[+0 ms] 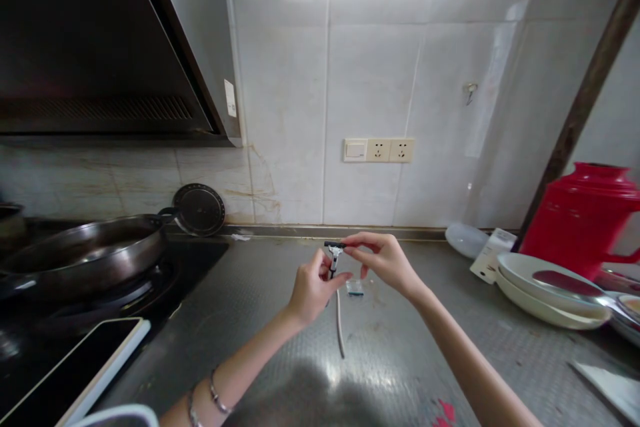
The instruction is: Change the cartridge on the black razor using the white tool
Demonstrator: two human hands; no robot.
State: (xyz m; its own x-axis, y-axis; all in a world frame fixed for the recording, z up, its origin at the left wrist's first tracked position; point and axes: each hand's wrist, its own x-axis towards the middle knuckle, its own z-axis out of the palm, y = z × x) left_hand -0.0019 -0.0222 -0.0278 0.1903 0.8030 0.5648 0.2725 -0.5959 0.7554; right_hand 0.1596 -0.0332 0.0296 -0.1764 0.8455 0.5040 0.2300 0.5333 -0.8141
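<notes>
Near the middle of the view, my left hand (pixel 314 285) pinches the handle of a small razor (pixel 335 259), its dark head uppermost. The fingers of my right hand (pixel 383 260) close on the right end of that razor head. A small clear plastic case (pixel 355 287) lies on the grey metal counter (pixel 280 373) just below my right hand. Below my left hand, a thin pale stick or tube (pixel 340 330) lies lengthwise on the counter.
A steel pan (pixel 95 255) sits on the black stove at left, with a phone-like tablet (pixel 80 373) in front. A range hood (pixel 100 47) overhangs there. At right stand a red jug (pixel 583 220), stacked bowls (pixel 545 303) and a white box (pixel 493 255).
</notes>
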